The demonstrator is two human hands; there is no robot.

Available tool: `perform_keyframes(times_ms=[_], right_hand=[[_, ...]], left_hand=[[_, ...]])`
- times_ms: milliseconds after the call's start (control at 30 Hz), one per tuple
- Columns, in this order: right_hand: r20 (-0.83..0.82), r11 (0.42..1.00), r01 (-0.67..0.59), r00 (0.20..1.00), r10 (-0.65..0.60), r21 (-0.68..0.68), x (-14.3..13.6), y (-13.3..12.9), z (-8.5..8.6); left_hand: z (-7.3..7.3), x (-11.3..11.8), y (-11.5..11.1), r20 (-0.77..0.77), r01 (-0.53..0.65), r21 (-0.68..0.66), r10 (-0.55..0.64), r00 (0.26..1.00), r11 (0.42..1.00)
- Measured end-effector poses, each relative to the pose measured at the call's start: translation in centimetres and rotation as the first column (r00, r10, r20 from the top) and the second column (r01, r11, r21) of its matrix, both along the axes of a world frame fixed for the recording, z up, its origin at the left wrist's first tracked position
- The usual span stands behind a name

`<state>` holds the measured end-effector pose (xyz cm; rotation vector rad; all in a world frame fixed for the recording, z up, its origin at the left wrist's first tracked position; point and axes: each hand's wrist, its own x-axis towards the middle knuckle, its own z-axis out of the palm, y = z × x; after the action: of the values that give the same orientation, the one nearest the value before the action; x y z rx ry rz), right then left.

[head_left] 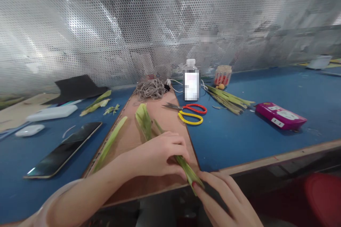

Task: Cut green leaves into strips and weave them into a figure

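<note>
Green, fibrous husk (pixel 188 172) lies between your two hands at the near edge of the cardboard (pixel 166 118). Your left hand (pixel 167 152) is closed over it from above, probably to steady its length, while your right hand (pixel 226 195) pinches the near end between thumb and fingers. That split hold likely lets one hand anchor as the other works the tip; the exact fold under your left palm is hidden. Working over the edge seems to give your right fingers room to come at the end from below.

A broad folded leaf (pixel 144 120) and a pale strip (pixel 112 142) lie on the cardboard, within reach of your left side. Open scissors (pixel 182 108) lie across its right border onto the blue desk (pixel 226 142), presumably for easy pick-up. The grey cord (pixel 151 89) sits heaped at the far end, apart from your hands.
</note>
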<state>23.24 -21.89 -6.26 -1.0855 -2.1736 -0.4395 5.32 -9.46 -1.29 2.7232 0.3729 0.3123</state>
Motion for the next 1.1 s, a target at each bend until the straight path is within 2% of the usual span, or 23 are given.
perform_keyframes(times_ms=[200,300,400,467,567,667,700,733,767,833,867,900,967,1100], right_hand=[[0.098,1.0,0.005,0.995,-0.005,-0.005,0.7,0.3,0.2],[0.001,0.994,0.003,1.0,-0.003,0.107,0.7,0.7,-0.5],[-0.044,0.993,-0.06,0.997,0.065,0.102,0.7,1.3,-0.7],[-0.068,0.995,-0.094,0.993,0.096,0.024,0.7,1.7,-0.2],[-0.184,0.989,-0.15,0.972,0.145,-0.013,0.5,3.0,1.7],[-0.371,0.985,-0.092,0.928,0.032,-0.146,0.2,5.4,4.2],[-0.411,0.967,-0.068,0.911,-0.04,-0.246,0.1,6.5,5.0],[-0.43,0.928,-0.1,0.9,-0.07,-0.36,0.0,7.7,5.8],[-0.444,0.862,-0.159,0.892,-0.084,-0.481,-0.1,9.0,6.5],[-0.49,0.688,-0.326,0.87,-0.051,-0.649,-0.5,11.6,7.5],[-0.516,0.576,-0.41,0.856,-0.025,-0.708,-0.7,12.9,7.9],[-0.542,0.506,-0.455,0.84,-0.029,-0.733,-0.9,14.1,8.0],[-0.592,0.459,-0.509,0.805,-0.048,-0.728,-1.6,16.0,8.0],[-0.636,0.456,-0.547,0.77,-0.056,-0.702,-2.7,17.7,7.1]], left_hand=[[0.8,-0.1,-0.3,-0.008,0.008,-0.133,-0.009,1.0,0.991],[1.2,-0.1,-0.6,-0.001,0.001,-0.171,-0.001,1.0,0.985],[1.3,0.0,-0.7,-0.012,-0.017,-0.19,0.015,1.0,0.982],[1.4,0.0,-0.5,-0.014,-0.052,-0.2,0.05,0.999,0.978],[1.8,-0.1,0.3,0.007,-0.135,-0.189,0.138,0.99,0.973],[2.5,-0.4,1.4,0.045,-0.234,-0.174,0.245,0.969,0.957],[2.7,-0.5,1.8,0.064,-0.274,-0.176,0.289,0.955,0.946],[3.0,-0.7,2.2,0.085,-0.318,-0.177,0.337,0.938,0.931],[3.2,-0.8,2.6,0.108,-0.364,-0.177,0.385,0.916,0.914],[3.5,-1.2,3.3,0.151,-0.455,-0.176,0.481,0.864,0.873],[3.5,-1.3,3.6,0.163,-0.496,-0.183,0.524,0.836,0.849],[3.4,-1.5,4.0,0.166,-0.529,-0.205,0.562,0.81,0.823],[3.1,-1.9,4.5,0.138,-0.574,-0.273,0.622,0.771,0.772],[2.0,-2.5,4.9,0.084,-0.626,-0.397,0.705,0.704,0.672]])
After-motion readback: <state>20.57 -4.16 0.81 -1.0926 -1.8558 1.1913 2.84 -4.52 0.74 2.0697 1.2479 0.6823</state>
